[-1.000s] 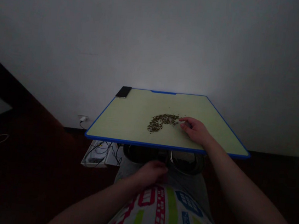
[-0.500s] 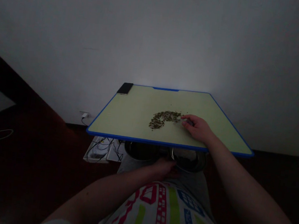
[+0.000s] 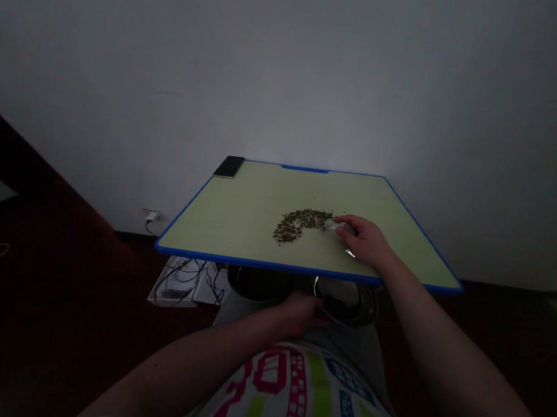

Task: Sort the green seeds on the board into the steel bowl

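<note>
A pale green board with a blue edge [image 3: 227,223] lies flat in front of me. On it is a curved heap of small olive-brown seeds [image 3: 299,226]. My right hand [image 3: 362,240] rests on the board just right of the heap, fingertips almost at it. A thin shiny tool, perhaps tweezers [image 3: 342,228], shows in its fingers, partly hidden. My left hand [image 3: 301,314] is below the board's near edge, beside the rim of a steel bowl [image 3: 348,302]. Its fingers are curled, and what they hold cannot be seen.
A dark bowl [image 3: 256,284] stands next to the steel bowl under the near edge. A black phone [image 3: 229,166] lies at the board's far left corner. Papers with black cables [image 3: 186,283] lie on the floor at left. A wall plug [image 3: 152,216] sits low on the wall.
My left hand has moved right and up from my lap to the steel bowl's rim. My right hand stays beside the seed heap, shifting only slightly.
</note>
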`<state>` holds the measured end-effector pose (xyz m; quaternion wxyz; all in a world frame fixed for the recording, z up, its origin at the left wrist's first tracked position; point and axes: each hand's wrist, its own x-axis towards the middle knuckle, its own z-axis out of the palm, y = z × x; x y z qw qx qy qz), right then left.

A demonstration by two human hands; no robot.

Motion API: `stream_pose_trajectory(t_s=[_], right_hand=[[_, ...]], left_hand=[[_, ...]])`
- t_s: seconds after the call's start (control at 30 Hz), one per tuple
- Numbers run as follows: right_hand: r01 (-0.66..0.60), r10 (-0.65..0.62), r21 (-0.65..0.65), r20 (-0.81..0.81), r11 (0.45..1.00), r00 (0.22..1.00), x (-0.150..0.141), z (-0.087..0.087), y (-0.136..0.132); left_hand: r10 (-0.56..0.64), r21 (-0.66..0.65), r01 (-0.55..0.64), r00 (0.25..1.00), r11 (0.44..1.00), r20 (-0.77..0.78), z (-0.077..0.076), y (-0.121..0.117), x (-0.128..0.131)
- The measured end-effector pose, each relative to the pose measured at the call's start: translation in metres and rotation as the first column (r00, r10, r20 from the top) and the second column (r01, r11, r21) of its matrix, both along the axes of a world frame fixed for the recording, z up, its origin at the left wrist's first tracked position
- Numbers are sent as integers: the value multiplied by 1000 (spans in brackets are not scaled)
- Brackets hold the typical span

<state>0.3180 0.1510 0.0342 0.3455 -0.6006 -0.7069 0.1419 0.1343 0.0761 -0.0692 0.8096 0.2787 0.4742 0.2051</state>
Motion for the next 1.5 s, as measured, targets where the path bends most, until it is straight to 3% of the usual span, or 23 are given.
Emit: stream_pose_trajectory(t_s=[0.17,0.33,0.47,0.7,0.83,1.07,1.2,1.33,1.5], right_hand=[[32,-30,17,-107,999,994,4,-5,6],[107,-101,9,-255,994,962,8,-7,9],[133,-124,8,-305,991,944,9,-9,12],[127,-120,-6,-368,992,922,8,-11,12],[93,-87,7,-290,996,953,6,-5,7],[-32,29,-15,-169,999,985,2,-6,3],[-56,57,-25,29,998,998,-5,-4,-2],[-87,97,-49,285,995,954,-18,6,-7],[-83,91,-37,365,996,926,-36,17,3]], left_hand=[[43,-11,-42,995,999,95,29,-9,-30],[182,-17,-182,967,983,178,63,-32,-65],[260,-28,-260,947,965,187,77,-49,-89],[390,-22,-392,909,920,147,72,-68,-120],[431,15,-437,891,899,144,69,-78,-128],[553,-61,-554,805,830,215,61,-80,-126],[503,-62,-505,828,861,246,58,-79,-126],[497,-57,-500,830,864,252,58,-78,-124],[499,-33,-508,830,861,250,54,-75,-120]])
